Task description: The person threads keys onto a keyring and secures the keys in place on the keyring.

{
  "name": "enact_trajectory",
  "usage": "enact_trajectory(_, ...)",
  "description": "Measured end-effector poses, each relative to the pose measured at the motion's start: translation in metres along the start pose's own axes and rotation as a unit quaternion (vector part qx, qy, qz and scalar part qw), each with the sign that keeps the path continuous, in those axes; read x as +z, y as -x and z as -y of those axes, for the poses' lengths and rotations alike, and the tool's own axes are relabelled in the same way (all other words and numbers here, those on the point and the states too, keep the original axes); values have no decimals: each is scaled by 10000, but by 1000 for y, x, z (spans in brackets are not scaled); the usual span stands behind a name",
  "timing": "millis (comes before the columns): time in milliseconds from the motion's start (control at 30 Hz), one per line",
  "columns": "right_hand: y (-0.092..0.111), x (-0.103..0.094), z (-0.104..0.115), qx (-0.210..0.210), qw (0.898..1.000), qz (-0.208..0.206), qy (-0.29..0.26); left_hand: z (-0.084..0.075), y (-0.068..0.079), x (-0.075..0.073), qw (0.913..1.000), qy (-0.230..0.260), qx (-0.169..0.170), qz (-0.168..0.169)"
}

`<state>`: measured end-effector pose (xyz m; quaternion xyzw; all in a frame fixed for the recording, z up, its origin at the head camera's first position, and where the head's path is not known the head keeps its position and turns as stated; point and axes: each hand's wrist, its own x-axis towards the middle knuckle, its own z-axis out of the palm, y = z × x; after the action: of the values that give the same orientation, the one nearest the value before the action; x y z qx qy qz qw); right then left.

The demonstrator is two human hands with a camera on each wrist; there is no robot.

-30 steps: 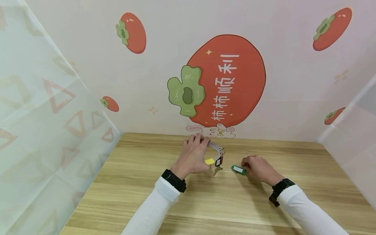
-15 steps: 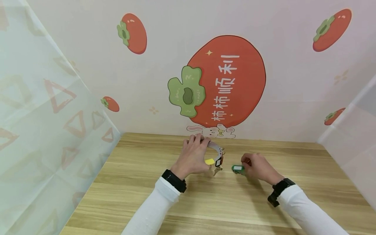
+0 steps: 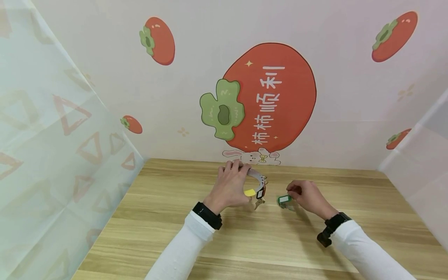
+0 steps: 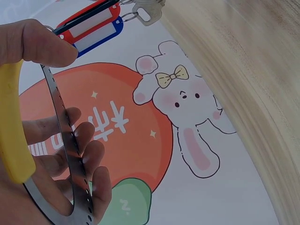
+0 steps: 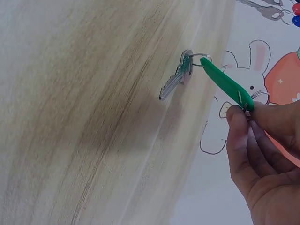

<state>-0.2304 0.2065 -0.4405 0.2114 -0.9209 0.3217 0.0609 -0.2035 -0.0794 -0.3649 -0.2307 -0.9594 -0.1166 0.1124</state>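
A curved metal key hoop [image 3: 256, 173] with a yellow handle [image 4: 13, 131] is gripped in my left hand [image 3: 229, 186], thumb on one side and fingers curled on the other. From it hang a red key tag [image 4: 91, 26], a blue key tag [image 4: 103, 37] and at least one key [image 4: 149, 13]. To the right, my right hand [image 3: 309, 198] pinches a green key tag [image 5: 225, 84] at one end, beside a small wire ring [image 5: 261, 97]. A silver key [image 5: 174, 80] dangles from the tag's other end, over the wood.
Both hands are over a wood-grain table [image 3: 245, 241]. Behind it rises a white wall sheet [image 3: 336, 128] printed with persimmons and a rabbit. Another patterned sheet [image 3: 105, 128] borders the left side. Each wrist wears a black strap with a camera.
My right hand has risen slightly and turned the green key tag, so its key now hangs below it. My left hand and the hoop have stayed put.
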Motion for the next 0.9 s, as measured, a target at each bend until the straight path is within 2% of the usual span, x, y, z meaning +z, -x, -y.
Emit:
enact_trajectory(333, 0, -1, -1, -28, 9997, -201, -118, 0, 0, 0, 10000, 2, 20, -3)
enact_trajectory(900, -5, -5, 2, -36, 9958, -908, -101, -2, 0, 1, 10000, -19, 28, 25)
